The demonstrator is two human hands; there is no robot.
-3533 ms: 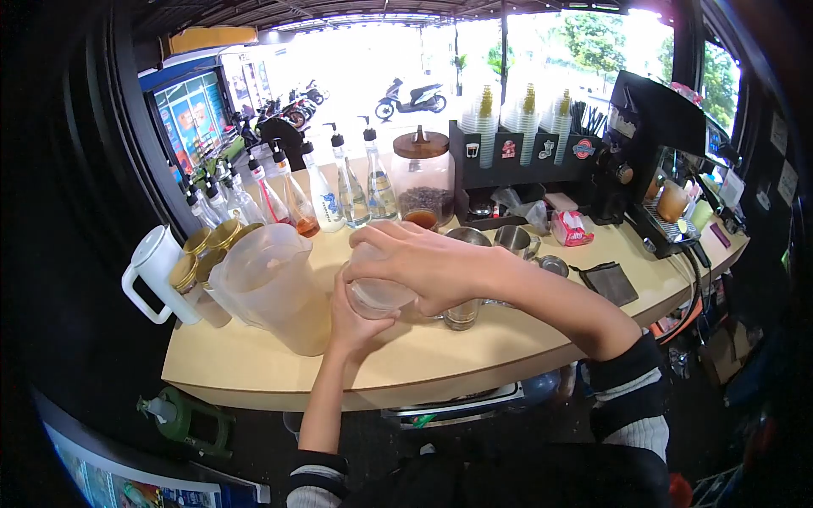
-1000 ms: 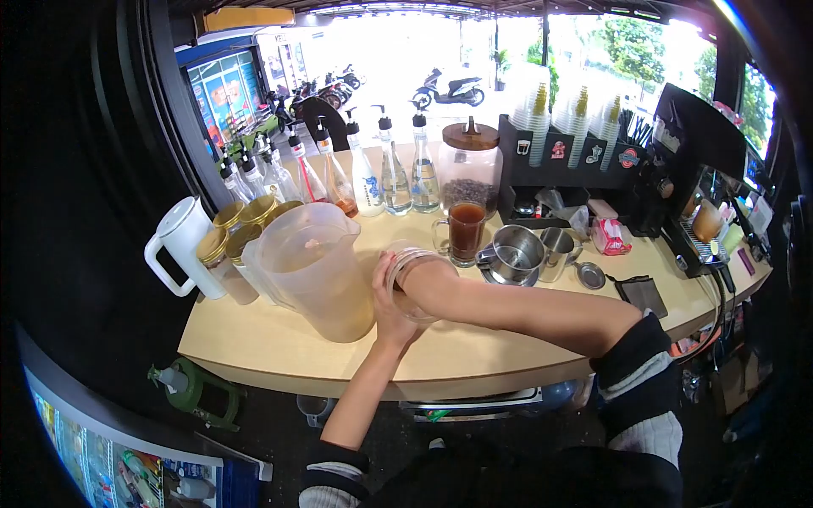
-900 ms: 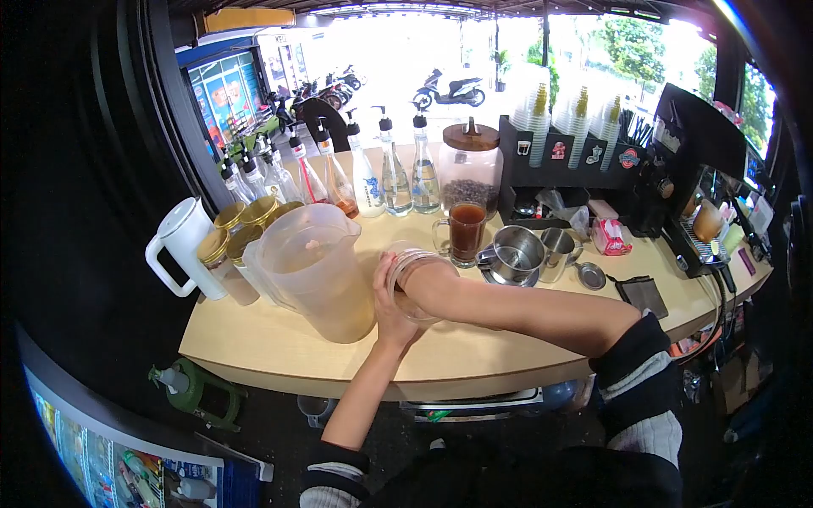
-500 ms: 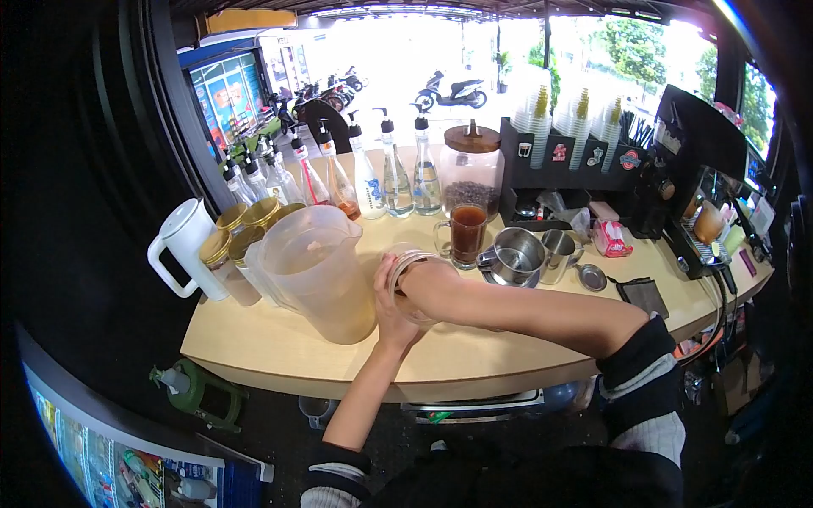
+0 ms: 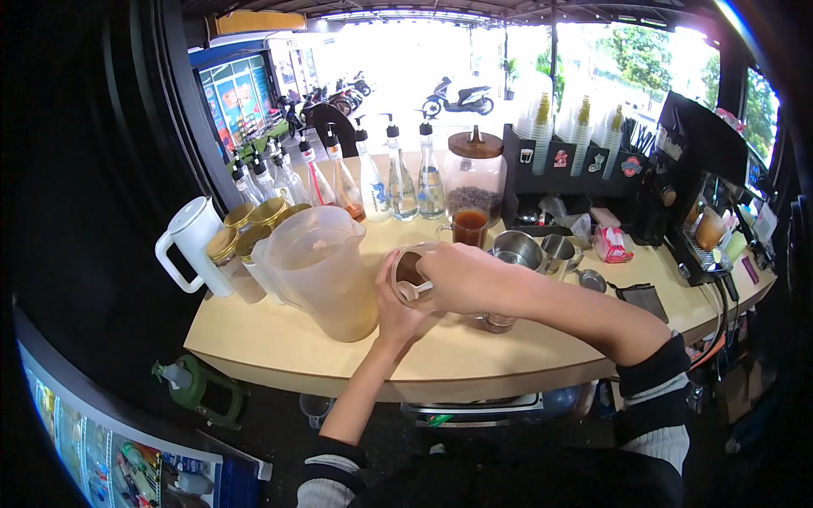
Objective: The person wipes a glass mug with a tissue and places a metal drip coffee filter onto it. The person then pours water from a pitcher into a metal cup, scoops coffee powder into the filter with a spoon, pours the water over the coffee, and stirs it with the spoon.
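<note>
My left hand [image 5: 395, 315] is wrapped round a clear jar [image 5: 396, 292] of brown powder [image 5: 408, 266], its open mouth facing up toward me. My right hand [image 5: 464, 275] reaches over the mouth with closed fingers, gripping a small white scoop [image 5: 413, 291] that sits inside the jar. Just left of the jar stands a large frosted plastic pitcher [image 5: 315, 267] with some pale liquid low in it. Beyond my right hand is a glass mug of brown drink [image 5: 470, 225], its lower part hidden. A small glass [image 5: 498, 323] peeks out below my right forearm.
A steel jug [image 5: 515, 247] and a smaller steel cup [image 5: 557, 252] stand behind my right forearm. Pump bottles [image 5: 395, 182] line the back. Gold-lidded jars [image 5: 224, 247] and a white jug [image 5: 193, 245] are at left, an espresso machine [image 5: 703, 220] at right.
My right hand has drawn back a little from deeper in the jar, so the powder and white scoop now show. The jar's mouth has turned more toward me.
</note>
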